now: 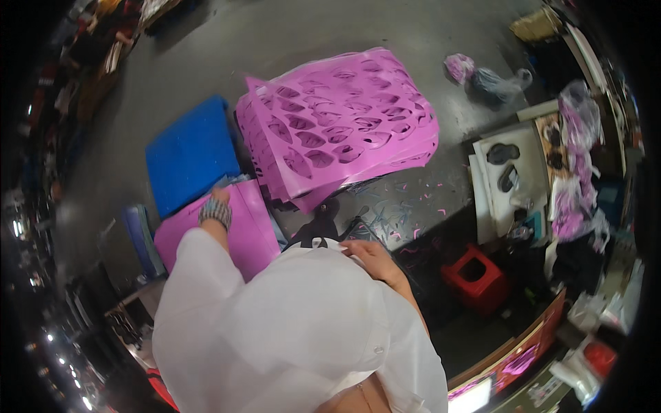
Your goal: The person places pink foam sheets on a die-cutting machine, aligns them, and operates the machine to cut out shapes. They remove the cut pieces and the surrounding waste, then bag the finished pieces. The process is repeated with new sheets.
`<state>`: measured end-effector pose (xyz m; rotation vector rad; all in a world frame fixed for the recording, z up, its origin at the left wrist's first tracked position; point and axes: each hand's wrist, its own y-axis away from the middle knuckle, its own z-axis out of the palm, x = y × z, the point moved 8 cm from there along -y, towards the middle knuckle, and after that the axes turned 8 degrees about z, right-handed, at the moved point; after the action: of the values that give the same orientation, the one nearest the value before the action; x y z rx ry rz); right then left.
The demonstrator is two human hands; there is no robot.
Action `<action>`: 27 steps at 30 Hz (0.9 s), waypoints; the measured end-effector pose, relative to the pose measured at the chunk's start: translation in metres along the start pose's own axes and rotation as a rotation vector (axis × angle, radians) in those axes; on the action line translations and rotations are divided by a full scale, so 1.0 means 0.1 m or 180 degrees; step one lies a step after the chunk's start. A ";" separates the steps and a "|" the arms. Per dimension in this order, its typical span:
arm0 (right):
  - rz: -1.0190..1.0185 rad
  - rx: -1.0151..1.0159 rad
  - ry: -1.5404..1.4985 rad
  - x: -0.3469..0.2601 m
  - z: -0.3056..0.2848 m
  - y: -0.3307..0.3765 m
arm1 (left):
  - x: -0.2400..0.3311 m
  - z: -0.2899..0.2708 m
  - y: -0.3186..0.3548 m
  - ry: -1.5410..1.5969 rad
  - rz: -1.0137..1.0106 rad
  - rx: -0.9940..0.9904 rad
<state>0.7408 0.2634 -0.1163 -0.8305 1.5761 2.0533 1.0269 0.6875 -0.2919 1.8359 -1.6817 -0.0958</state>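
Observation:
My left hand (221, 197), with a beaded band on the wrist, reaches to the far edge of a smooth pink sheet (249, 230) on a stack at my left. Its fingers are small and partly hidden, so I cannot tell whether they grip the sheet. My right hand (374, 260) lies against the front of my white shirt (303, 316) at the waist, fingers stretched out and nothing seen in them. Beyond the left hand is a thick stack of blue sheets (193, 155). Ahead lies a tall pile of pink sheets (344, 120) full of cut-out holes.
Pink and blue-grey scraps (406, 210) litter the floor right of the pile. A red plastic stool (475, 277) stands at the right, near a white board (513, 172) bearing dark shapes. Plastic bags (499, 84) lie at the far right. Folded blue-grey material (141, 234) sits at the left.

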 end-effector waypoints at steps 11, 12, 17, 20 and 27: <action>-0.0086 0.0425 0.1222 -0.27 -0.54 -1.12 | -1.15 1.74 2.16 0.3996 -0.1709 0.0449; 0.0024 0.0300 0.1417 -0.26 -0.54 -1.24 | -1.02 1.69 2.17 0.3813 -0.1399 0.0753; -0.0248 -0.0128 0.2963 -0.23 -0.34 -1.75 | -0.67 2.02 2.45 0.3906 -0.1611 0.0747; -0.0188 -0.0288 0.3223 0.02 -0.36 -1.81 | -0.72 2.51 2.57 0.4549 -0.2209 0.0318; 0.1349 -0.0088 0.3483 1.02 -0.65 -1.46 | -1.75 3.60 1.75 0.6658 -0.3371 0.2554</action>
<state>0.7742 0.2375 -0.3010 -1.9881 2.4138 1.9530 0.6781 0.7085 -0.5541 1.5602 0.8083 1.5588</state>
